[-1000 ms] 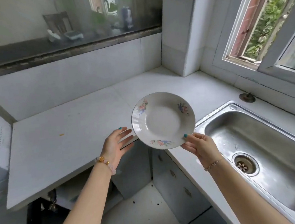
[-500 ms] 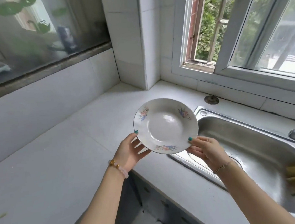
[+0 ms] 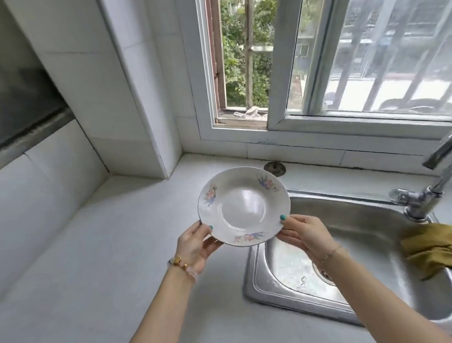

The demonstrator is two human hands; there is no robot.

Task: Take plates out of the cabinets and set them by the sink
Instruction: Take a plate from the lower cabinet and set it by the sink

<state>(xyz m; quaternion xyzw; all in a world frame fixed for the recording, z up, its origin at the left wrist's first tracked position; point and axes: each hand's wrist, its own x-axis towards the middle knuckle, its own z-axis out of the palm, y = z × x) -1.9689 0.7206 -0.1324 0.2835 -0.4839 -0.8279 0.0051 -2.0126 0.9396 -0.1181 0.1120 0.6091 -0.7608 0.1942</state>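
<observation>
Head view: plate point(image 3: 243, 205) is clamped at its near rim between left hand point(image 3: 195, 245) and right hand point(image 3: 304, 231), held tilted above the table point(image 3: 105, 262) at the sink point(image 3: 361, 255) left edge. Since a second ago it has travelled from the table corner toward the sink. Judged: set-down is next. Bare table lies left; faucet point(image 3: 441, 170) and cloth point(image 3: 442, 249) stand well right.

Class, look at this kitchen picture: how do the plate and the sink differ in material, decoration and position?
The plate looks like white ceramic; the sink is shiny steel. The plate's rim bears floral prints; the sink is plain. The plate is held tilted in the air by the left hand and right hand; the sink sits fixed in the countertop. Both are empty, glossy hollows.
</observation>
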